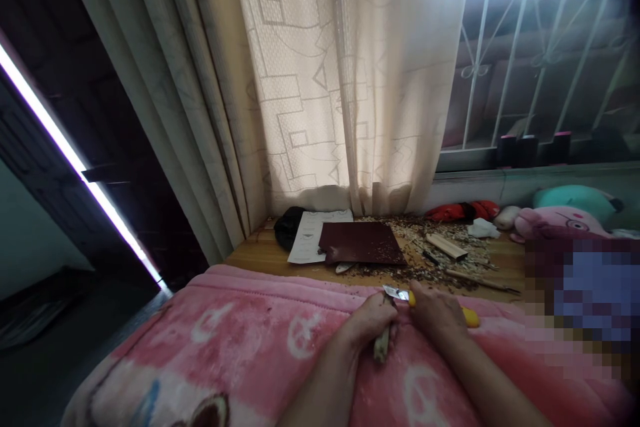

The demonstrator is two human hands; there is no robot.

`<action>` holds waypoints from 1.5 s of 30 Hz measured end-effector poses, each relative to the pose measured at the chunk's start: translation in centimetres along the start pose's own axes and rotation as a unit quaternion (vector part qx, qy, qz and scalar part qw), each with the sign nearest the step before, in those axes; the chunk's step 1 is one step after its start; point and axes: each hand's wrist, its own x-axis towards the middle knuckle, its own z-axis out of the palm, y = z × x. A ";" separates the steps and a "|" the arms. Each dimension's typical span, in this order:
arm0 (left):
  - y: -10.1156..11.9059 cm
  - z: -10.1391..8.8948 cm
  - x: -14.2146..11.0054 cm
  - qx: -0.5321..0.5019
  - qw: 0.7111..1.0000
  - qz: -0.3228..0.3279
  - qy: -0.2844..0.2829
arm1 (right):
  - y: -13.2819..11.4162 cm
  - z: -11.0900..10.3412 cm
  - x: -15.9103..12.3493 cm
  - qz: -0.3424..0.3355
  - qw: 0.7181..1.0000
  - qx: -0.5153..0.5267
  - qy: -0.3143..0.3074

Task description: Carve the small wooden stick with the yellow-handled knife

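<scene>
Looks forward and down from the head, over pink blanket (250, 340) to left hand (375, 317) and right hand (437, 310) close by, then on to wooden surface (260, 257), curtain (310, 80) and barred window (525, 67) farther off

Bright yellow on the knife handle (471, 317), pale tan on the stick (381, 348); pink with white motifs across the near blanket (250, 340); maroon on the board (363, 242); cream with geometric outlines on the far curtain (305, 80).
</scene>
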 end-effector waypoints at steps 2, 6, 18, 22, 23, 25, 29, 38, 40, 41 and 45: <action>0.1 0.0 -0.1 -0.004 1.000 0.003 -0.001 | 0.0 -0.1 0.1 -0.002 1.000 0.004 -0.003; 0.1 0.1 -0.5 -0.029 1.000 -0.003 -0.007 | 0.5 -0.2 0.4 0.035 0.999 0.010 -0.002; 0.1 -1.1 -0.6 -0.147 0.987 0.057 0.008 | 0.8 -0.4 0.1 0.035 0.992 -0.052 0.112; -0.3 -1.5 -0.1 -0.209 0.970 0.116 0.046 | 1.2 -1.3 0.1 0.027 0.974 -0.087 0.205; -0.3 -1.5 0.0 -0.220 0.966 0.126 0.053 | 1.4 -1.3 0.2 0.022 0.978 -0.085 0.191; -0.5 -1.6 0.2 -0.230 0.962 0.135 0.063 | 1.7 -1.0 0.3 0.016 0.988 -0.070 0.140; -0.5 -1.7 0.4 -0.227 0.963 0.133 0.066 | 1.9 -0.3 0.3 0.043 0.994 -0.050 0.084; -0.2 -1.5 0.4 -0.186 0.972 0.107 0.096 | 1.8 -0.3 0.1 0.055 0.998 -0.024 0.032; -0.2 -1.5 0.5 -0.179 0.973 0.101 0.101 | 1.9 -0.3 0.2 0.048 0.999 -0.011 0.020; -0.3 -1.5 0.5 -0.175 0.974 0.096 0.104 | 1.9 -0.3 0.2 0.046 0.999 -0.004 0.013; -0.1 -1.4 0.3 -0.169 0.974 0.092 0.118 | 1.9 -0.4 0.3 0.032 0.999 0.022 -0.004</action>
